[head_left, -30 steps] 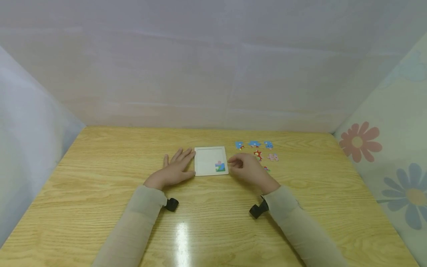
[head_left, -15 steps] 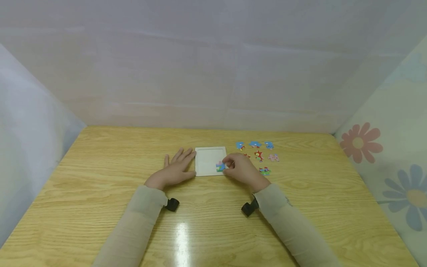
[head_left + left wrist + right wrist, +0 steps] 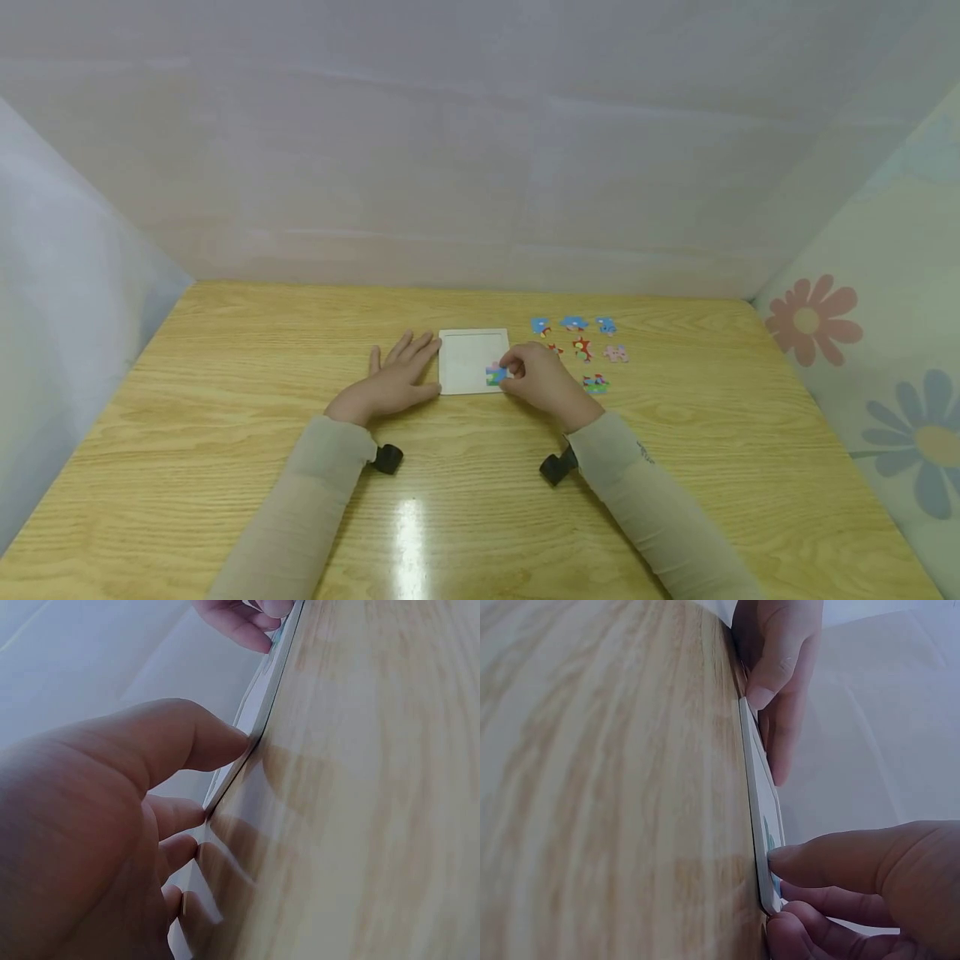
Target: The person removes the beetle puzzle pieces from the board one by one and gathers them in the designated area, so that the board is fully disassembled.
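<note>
A square white puzzle tray lies flat on the table in the head view. In its lower right corner sits a blue and green puzzle piece with a pink knob. My right hand pinches this piece at its right side, thumb and forefinger bent toward each other; part of the piece is hidden behind them. The right wrist view has the right thumb on the piece, just inside the tray wall. My left hand is spread out, its thumb and fingertips touching the tray's left edge.
Right of the tray lie several loose puzzle pieces: blue ones at the back, a red one, a pink one, and a green and red one nearest. Pale walls enclose the wooden table at the back and sides.
My right hand has moved left from beside the tray onto the piece in its corner, uncovering loose pieces behind it. The left hand stays at the tray's edge.
</note>
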Demonstrator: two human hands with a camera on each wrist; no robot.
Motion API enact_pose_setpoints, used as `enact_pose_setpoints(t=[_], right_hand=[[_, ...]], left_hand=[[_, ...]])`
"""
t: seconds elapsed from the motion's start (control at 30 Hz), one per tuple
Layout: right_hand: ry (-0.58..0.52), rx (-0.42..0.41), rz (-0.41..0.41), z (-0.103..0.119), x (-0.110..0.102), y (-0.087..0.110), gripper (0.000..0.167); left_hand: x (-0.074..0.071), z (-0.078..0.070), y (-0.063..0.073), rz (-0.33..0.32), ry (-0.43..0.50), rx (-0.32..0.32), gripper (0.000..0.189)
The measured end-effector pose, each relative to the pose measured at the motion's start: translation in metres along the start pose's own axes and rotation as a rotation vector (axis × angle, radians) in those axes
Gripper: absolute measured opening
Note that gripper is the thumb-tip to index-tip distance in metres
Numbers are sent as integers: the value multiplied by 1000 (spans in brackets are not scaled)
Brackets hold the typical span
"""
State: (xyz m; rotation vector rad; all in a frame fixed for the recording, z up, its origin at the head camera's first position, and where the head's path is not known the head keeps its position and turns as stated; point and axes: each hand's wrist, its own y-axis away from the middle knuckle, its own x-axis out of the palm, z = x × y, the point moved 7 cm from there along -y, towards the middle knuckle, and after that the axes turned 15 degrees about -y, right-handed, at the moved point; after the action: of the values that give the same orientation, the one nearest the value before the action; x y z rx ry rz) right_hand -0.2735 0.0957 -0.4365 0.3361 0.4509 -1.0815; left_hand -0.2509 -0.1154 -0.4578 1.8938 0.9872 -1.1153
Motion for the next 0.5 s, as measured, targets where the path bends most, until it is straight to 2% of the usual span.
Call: enact_pose_setpoints(t=[0.5], right_hand=[[-12, 40, 20, 0, 1, 0, 17]], left_hand=[[1, 1, -1, 10, 2, 0, 78]])
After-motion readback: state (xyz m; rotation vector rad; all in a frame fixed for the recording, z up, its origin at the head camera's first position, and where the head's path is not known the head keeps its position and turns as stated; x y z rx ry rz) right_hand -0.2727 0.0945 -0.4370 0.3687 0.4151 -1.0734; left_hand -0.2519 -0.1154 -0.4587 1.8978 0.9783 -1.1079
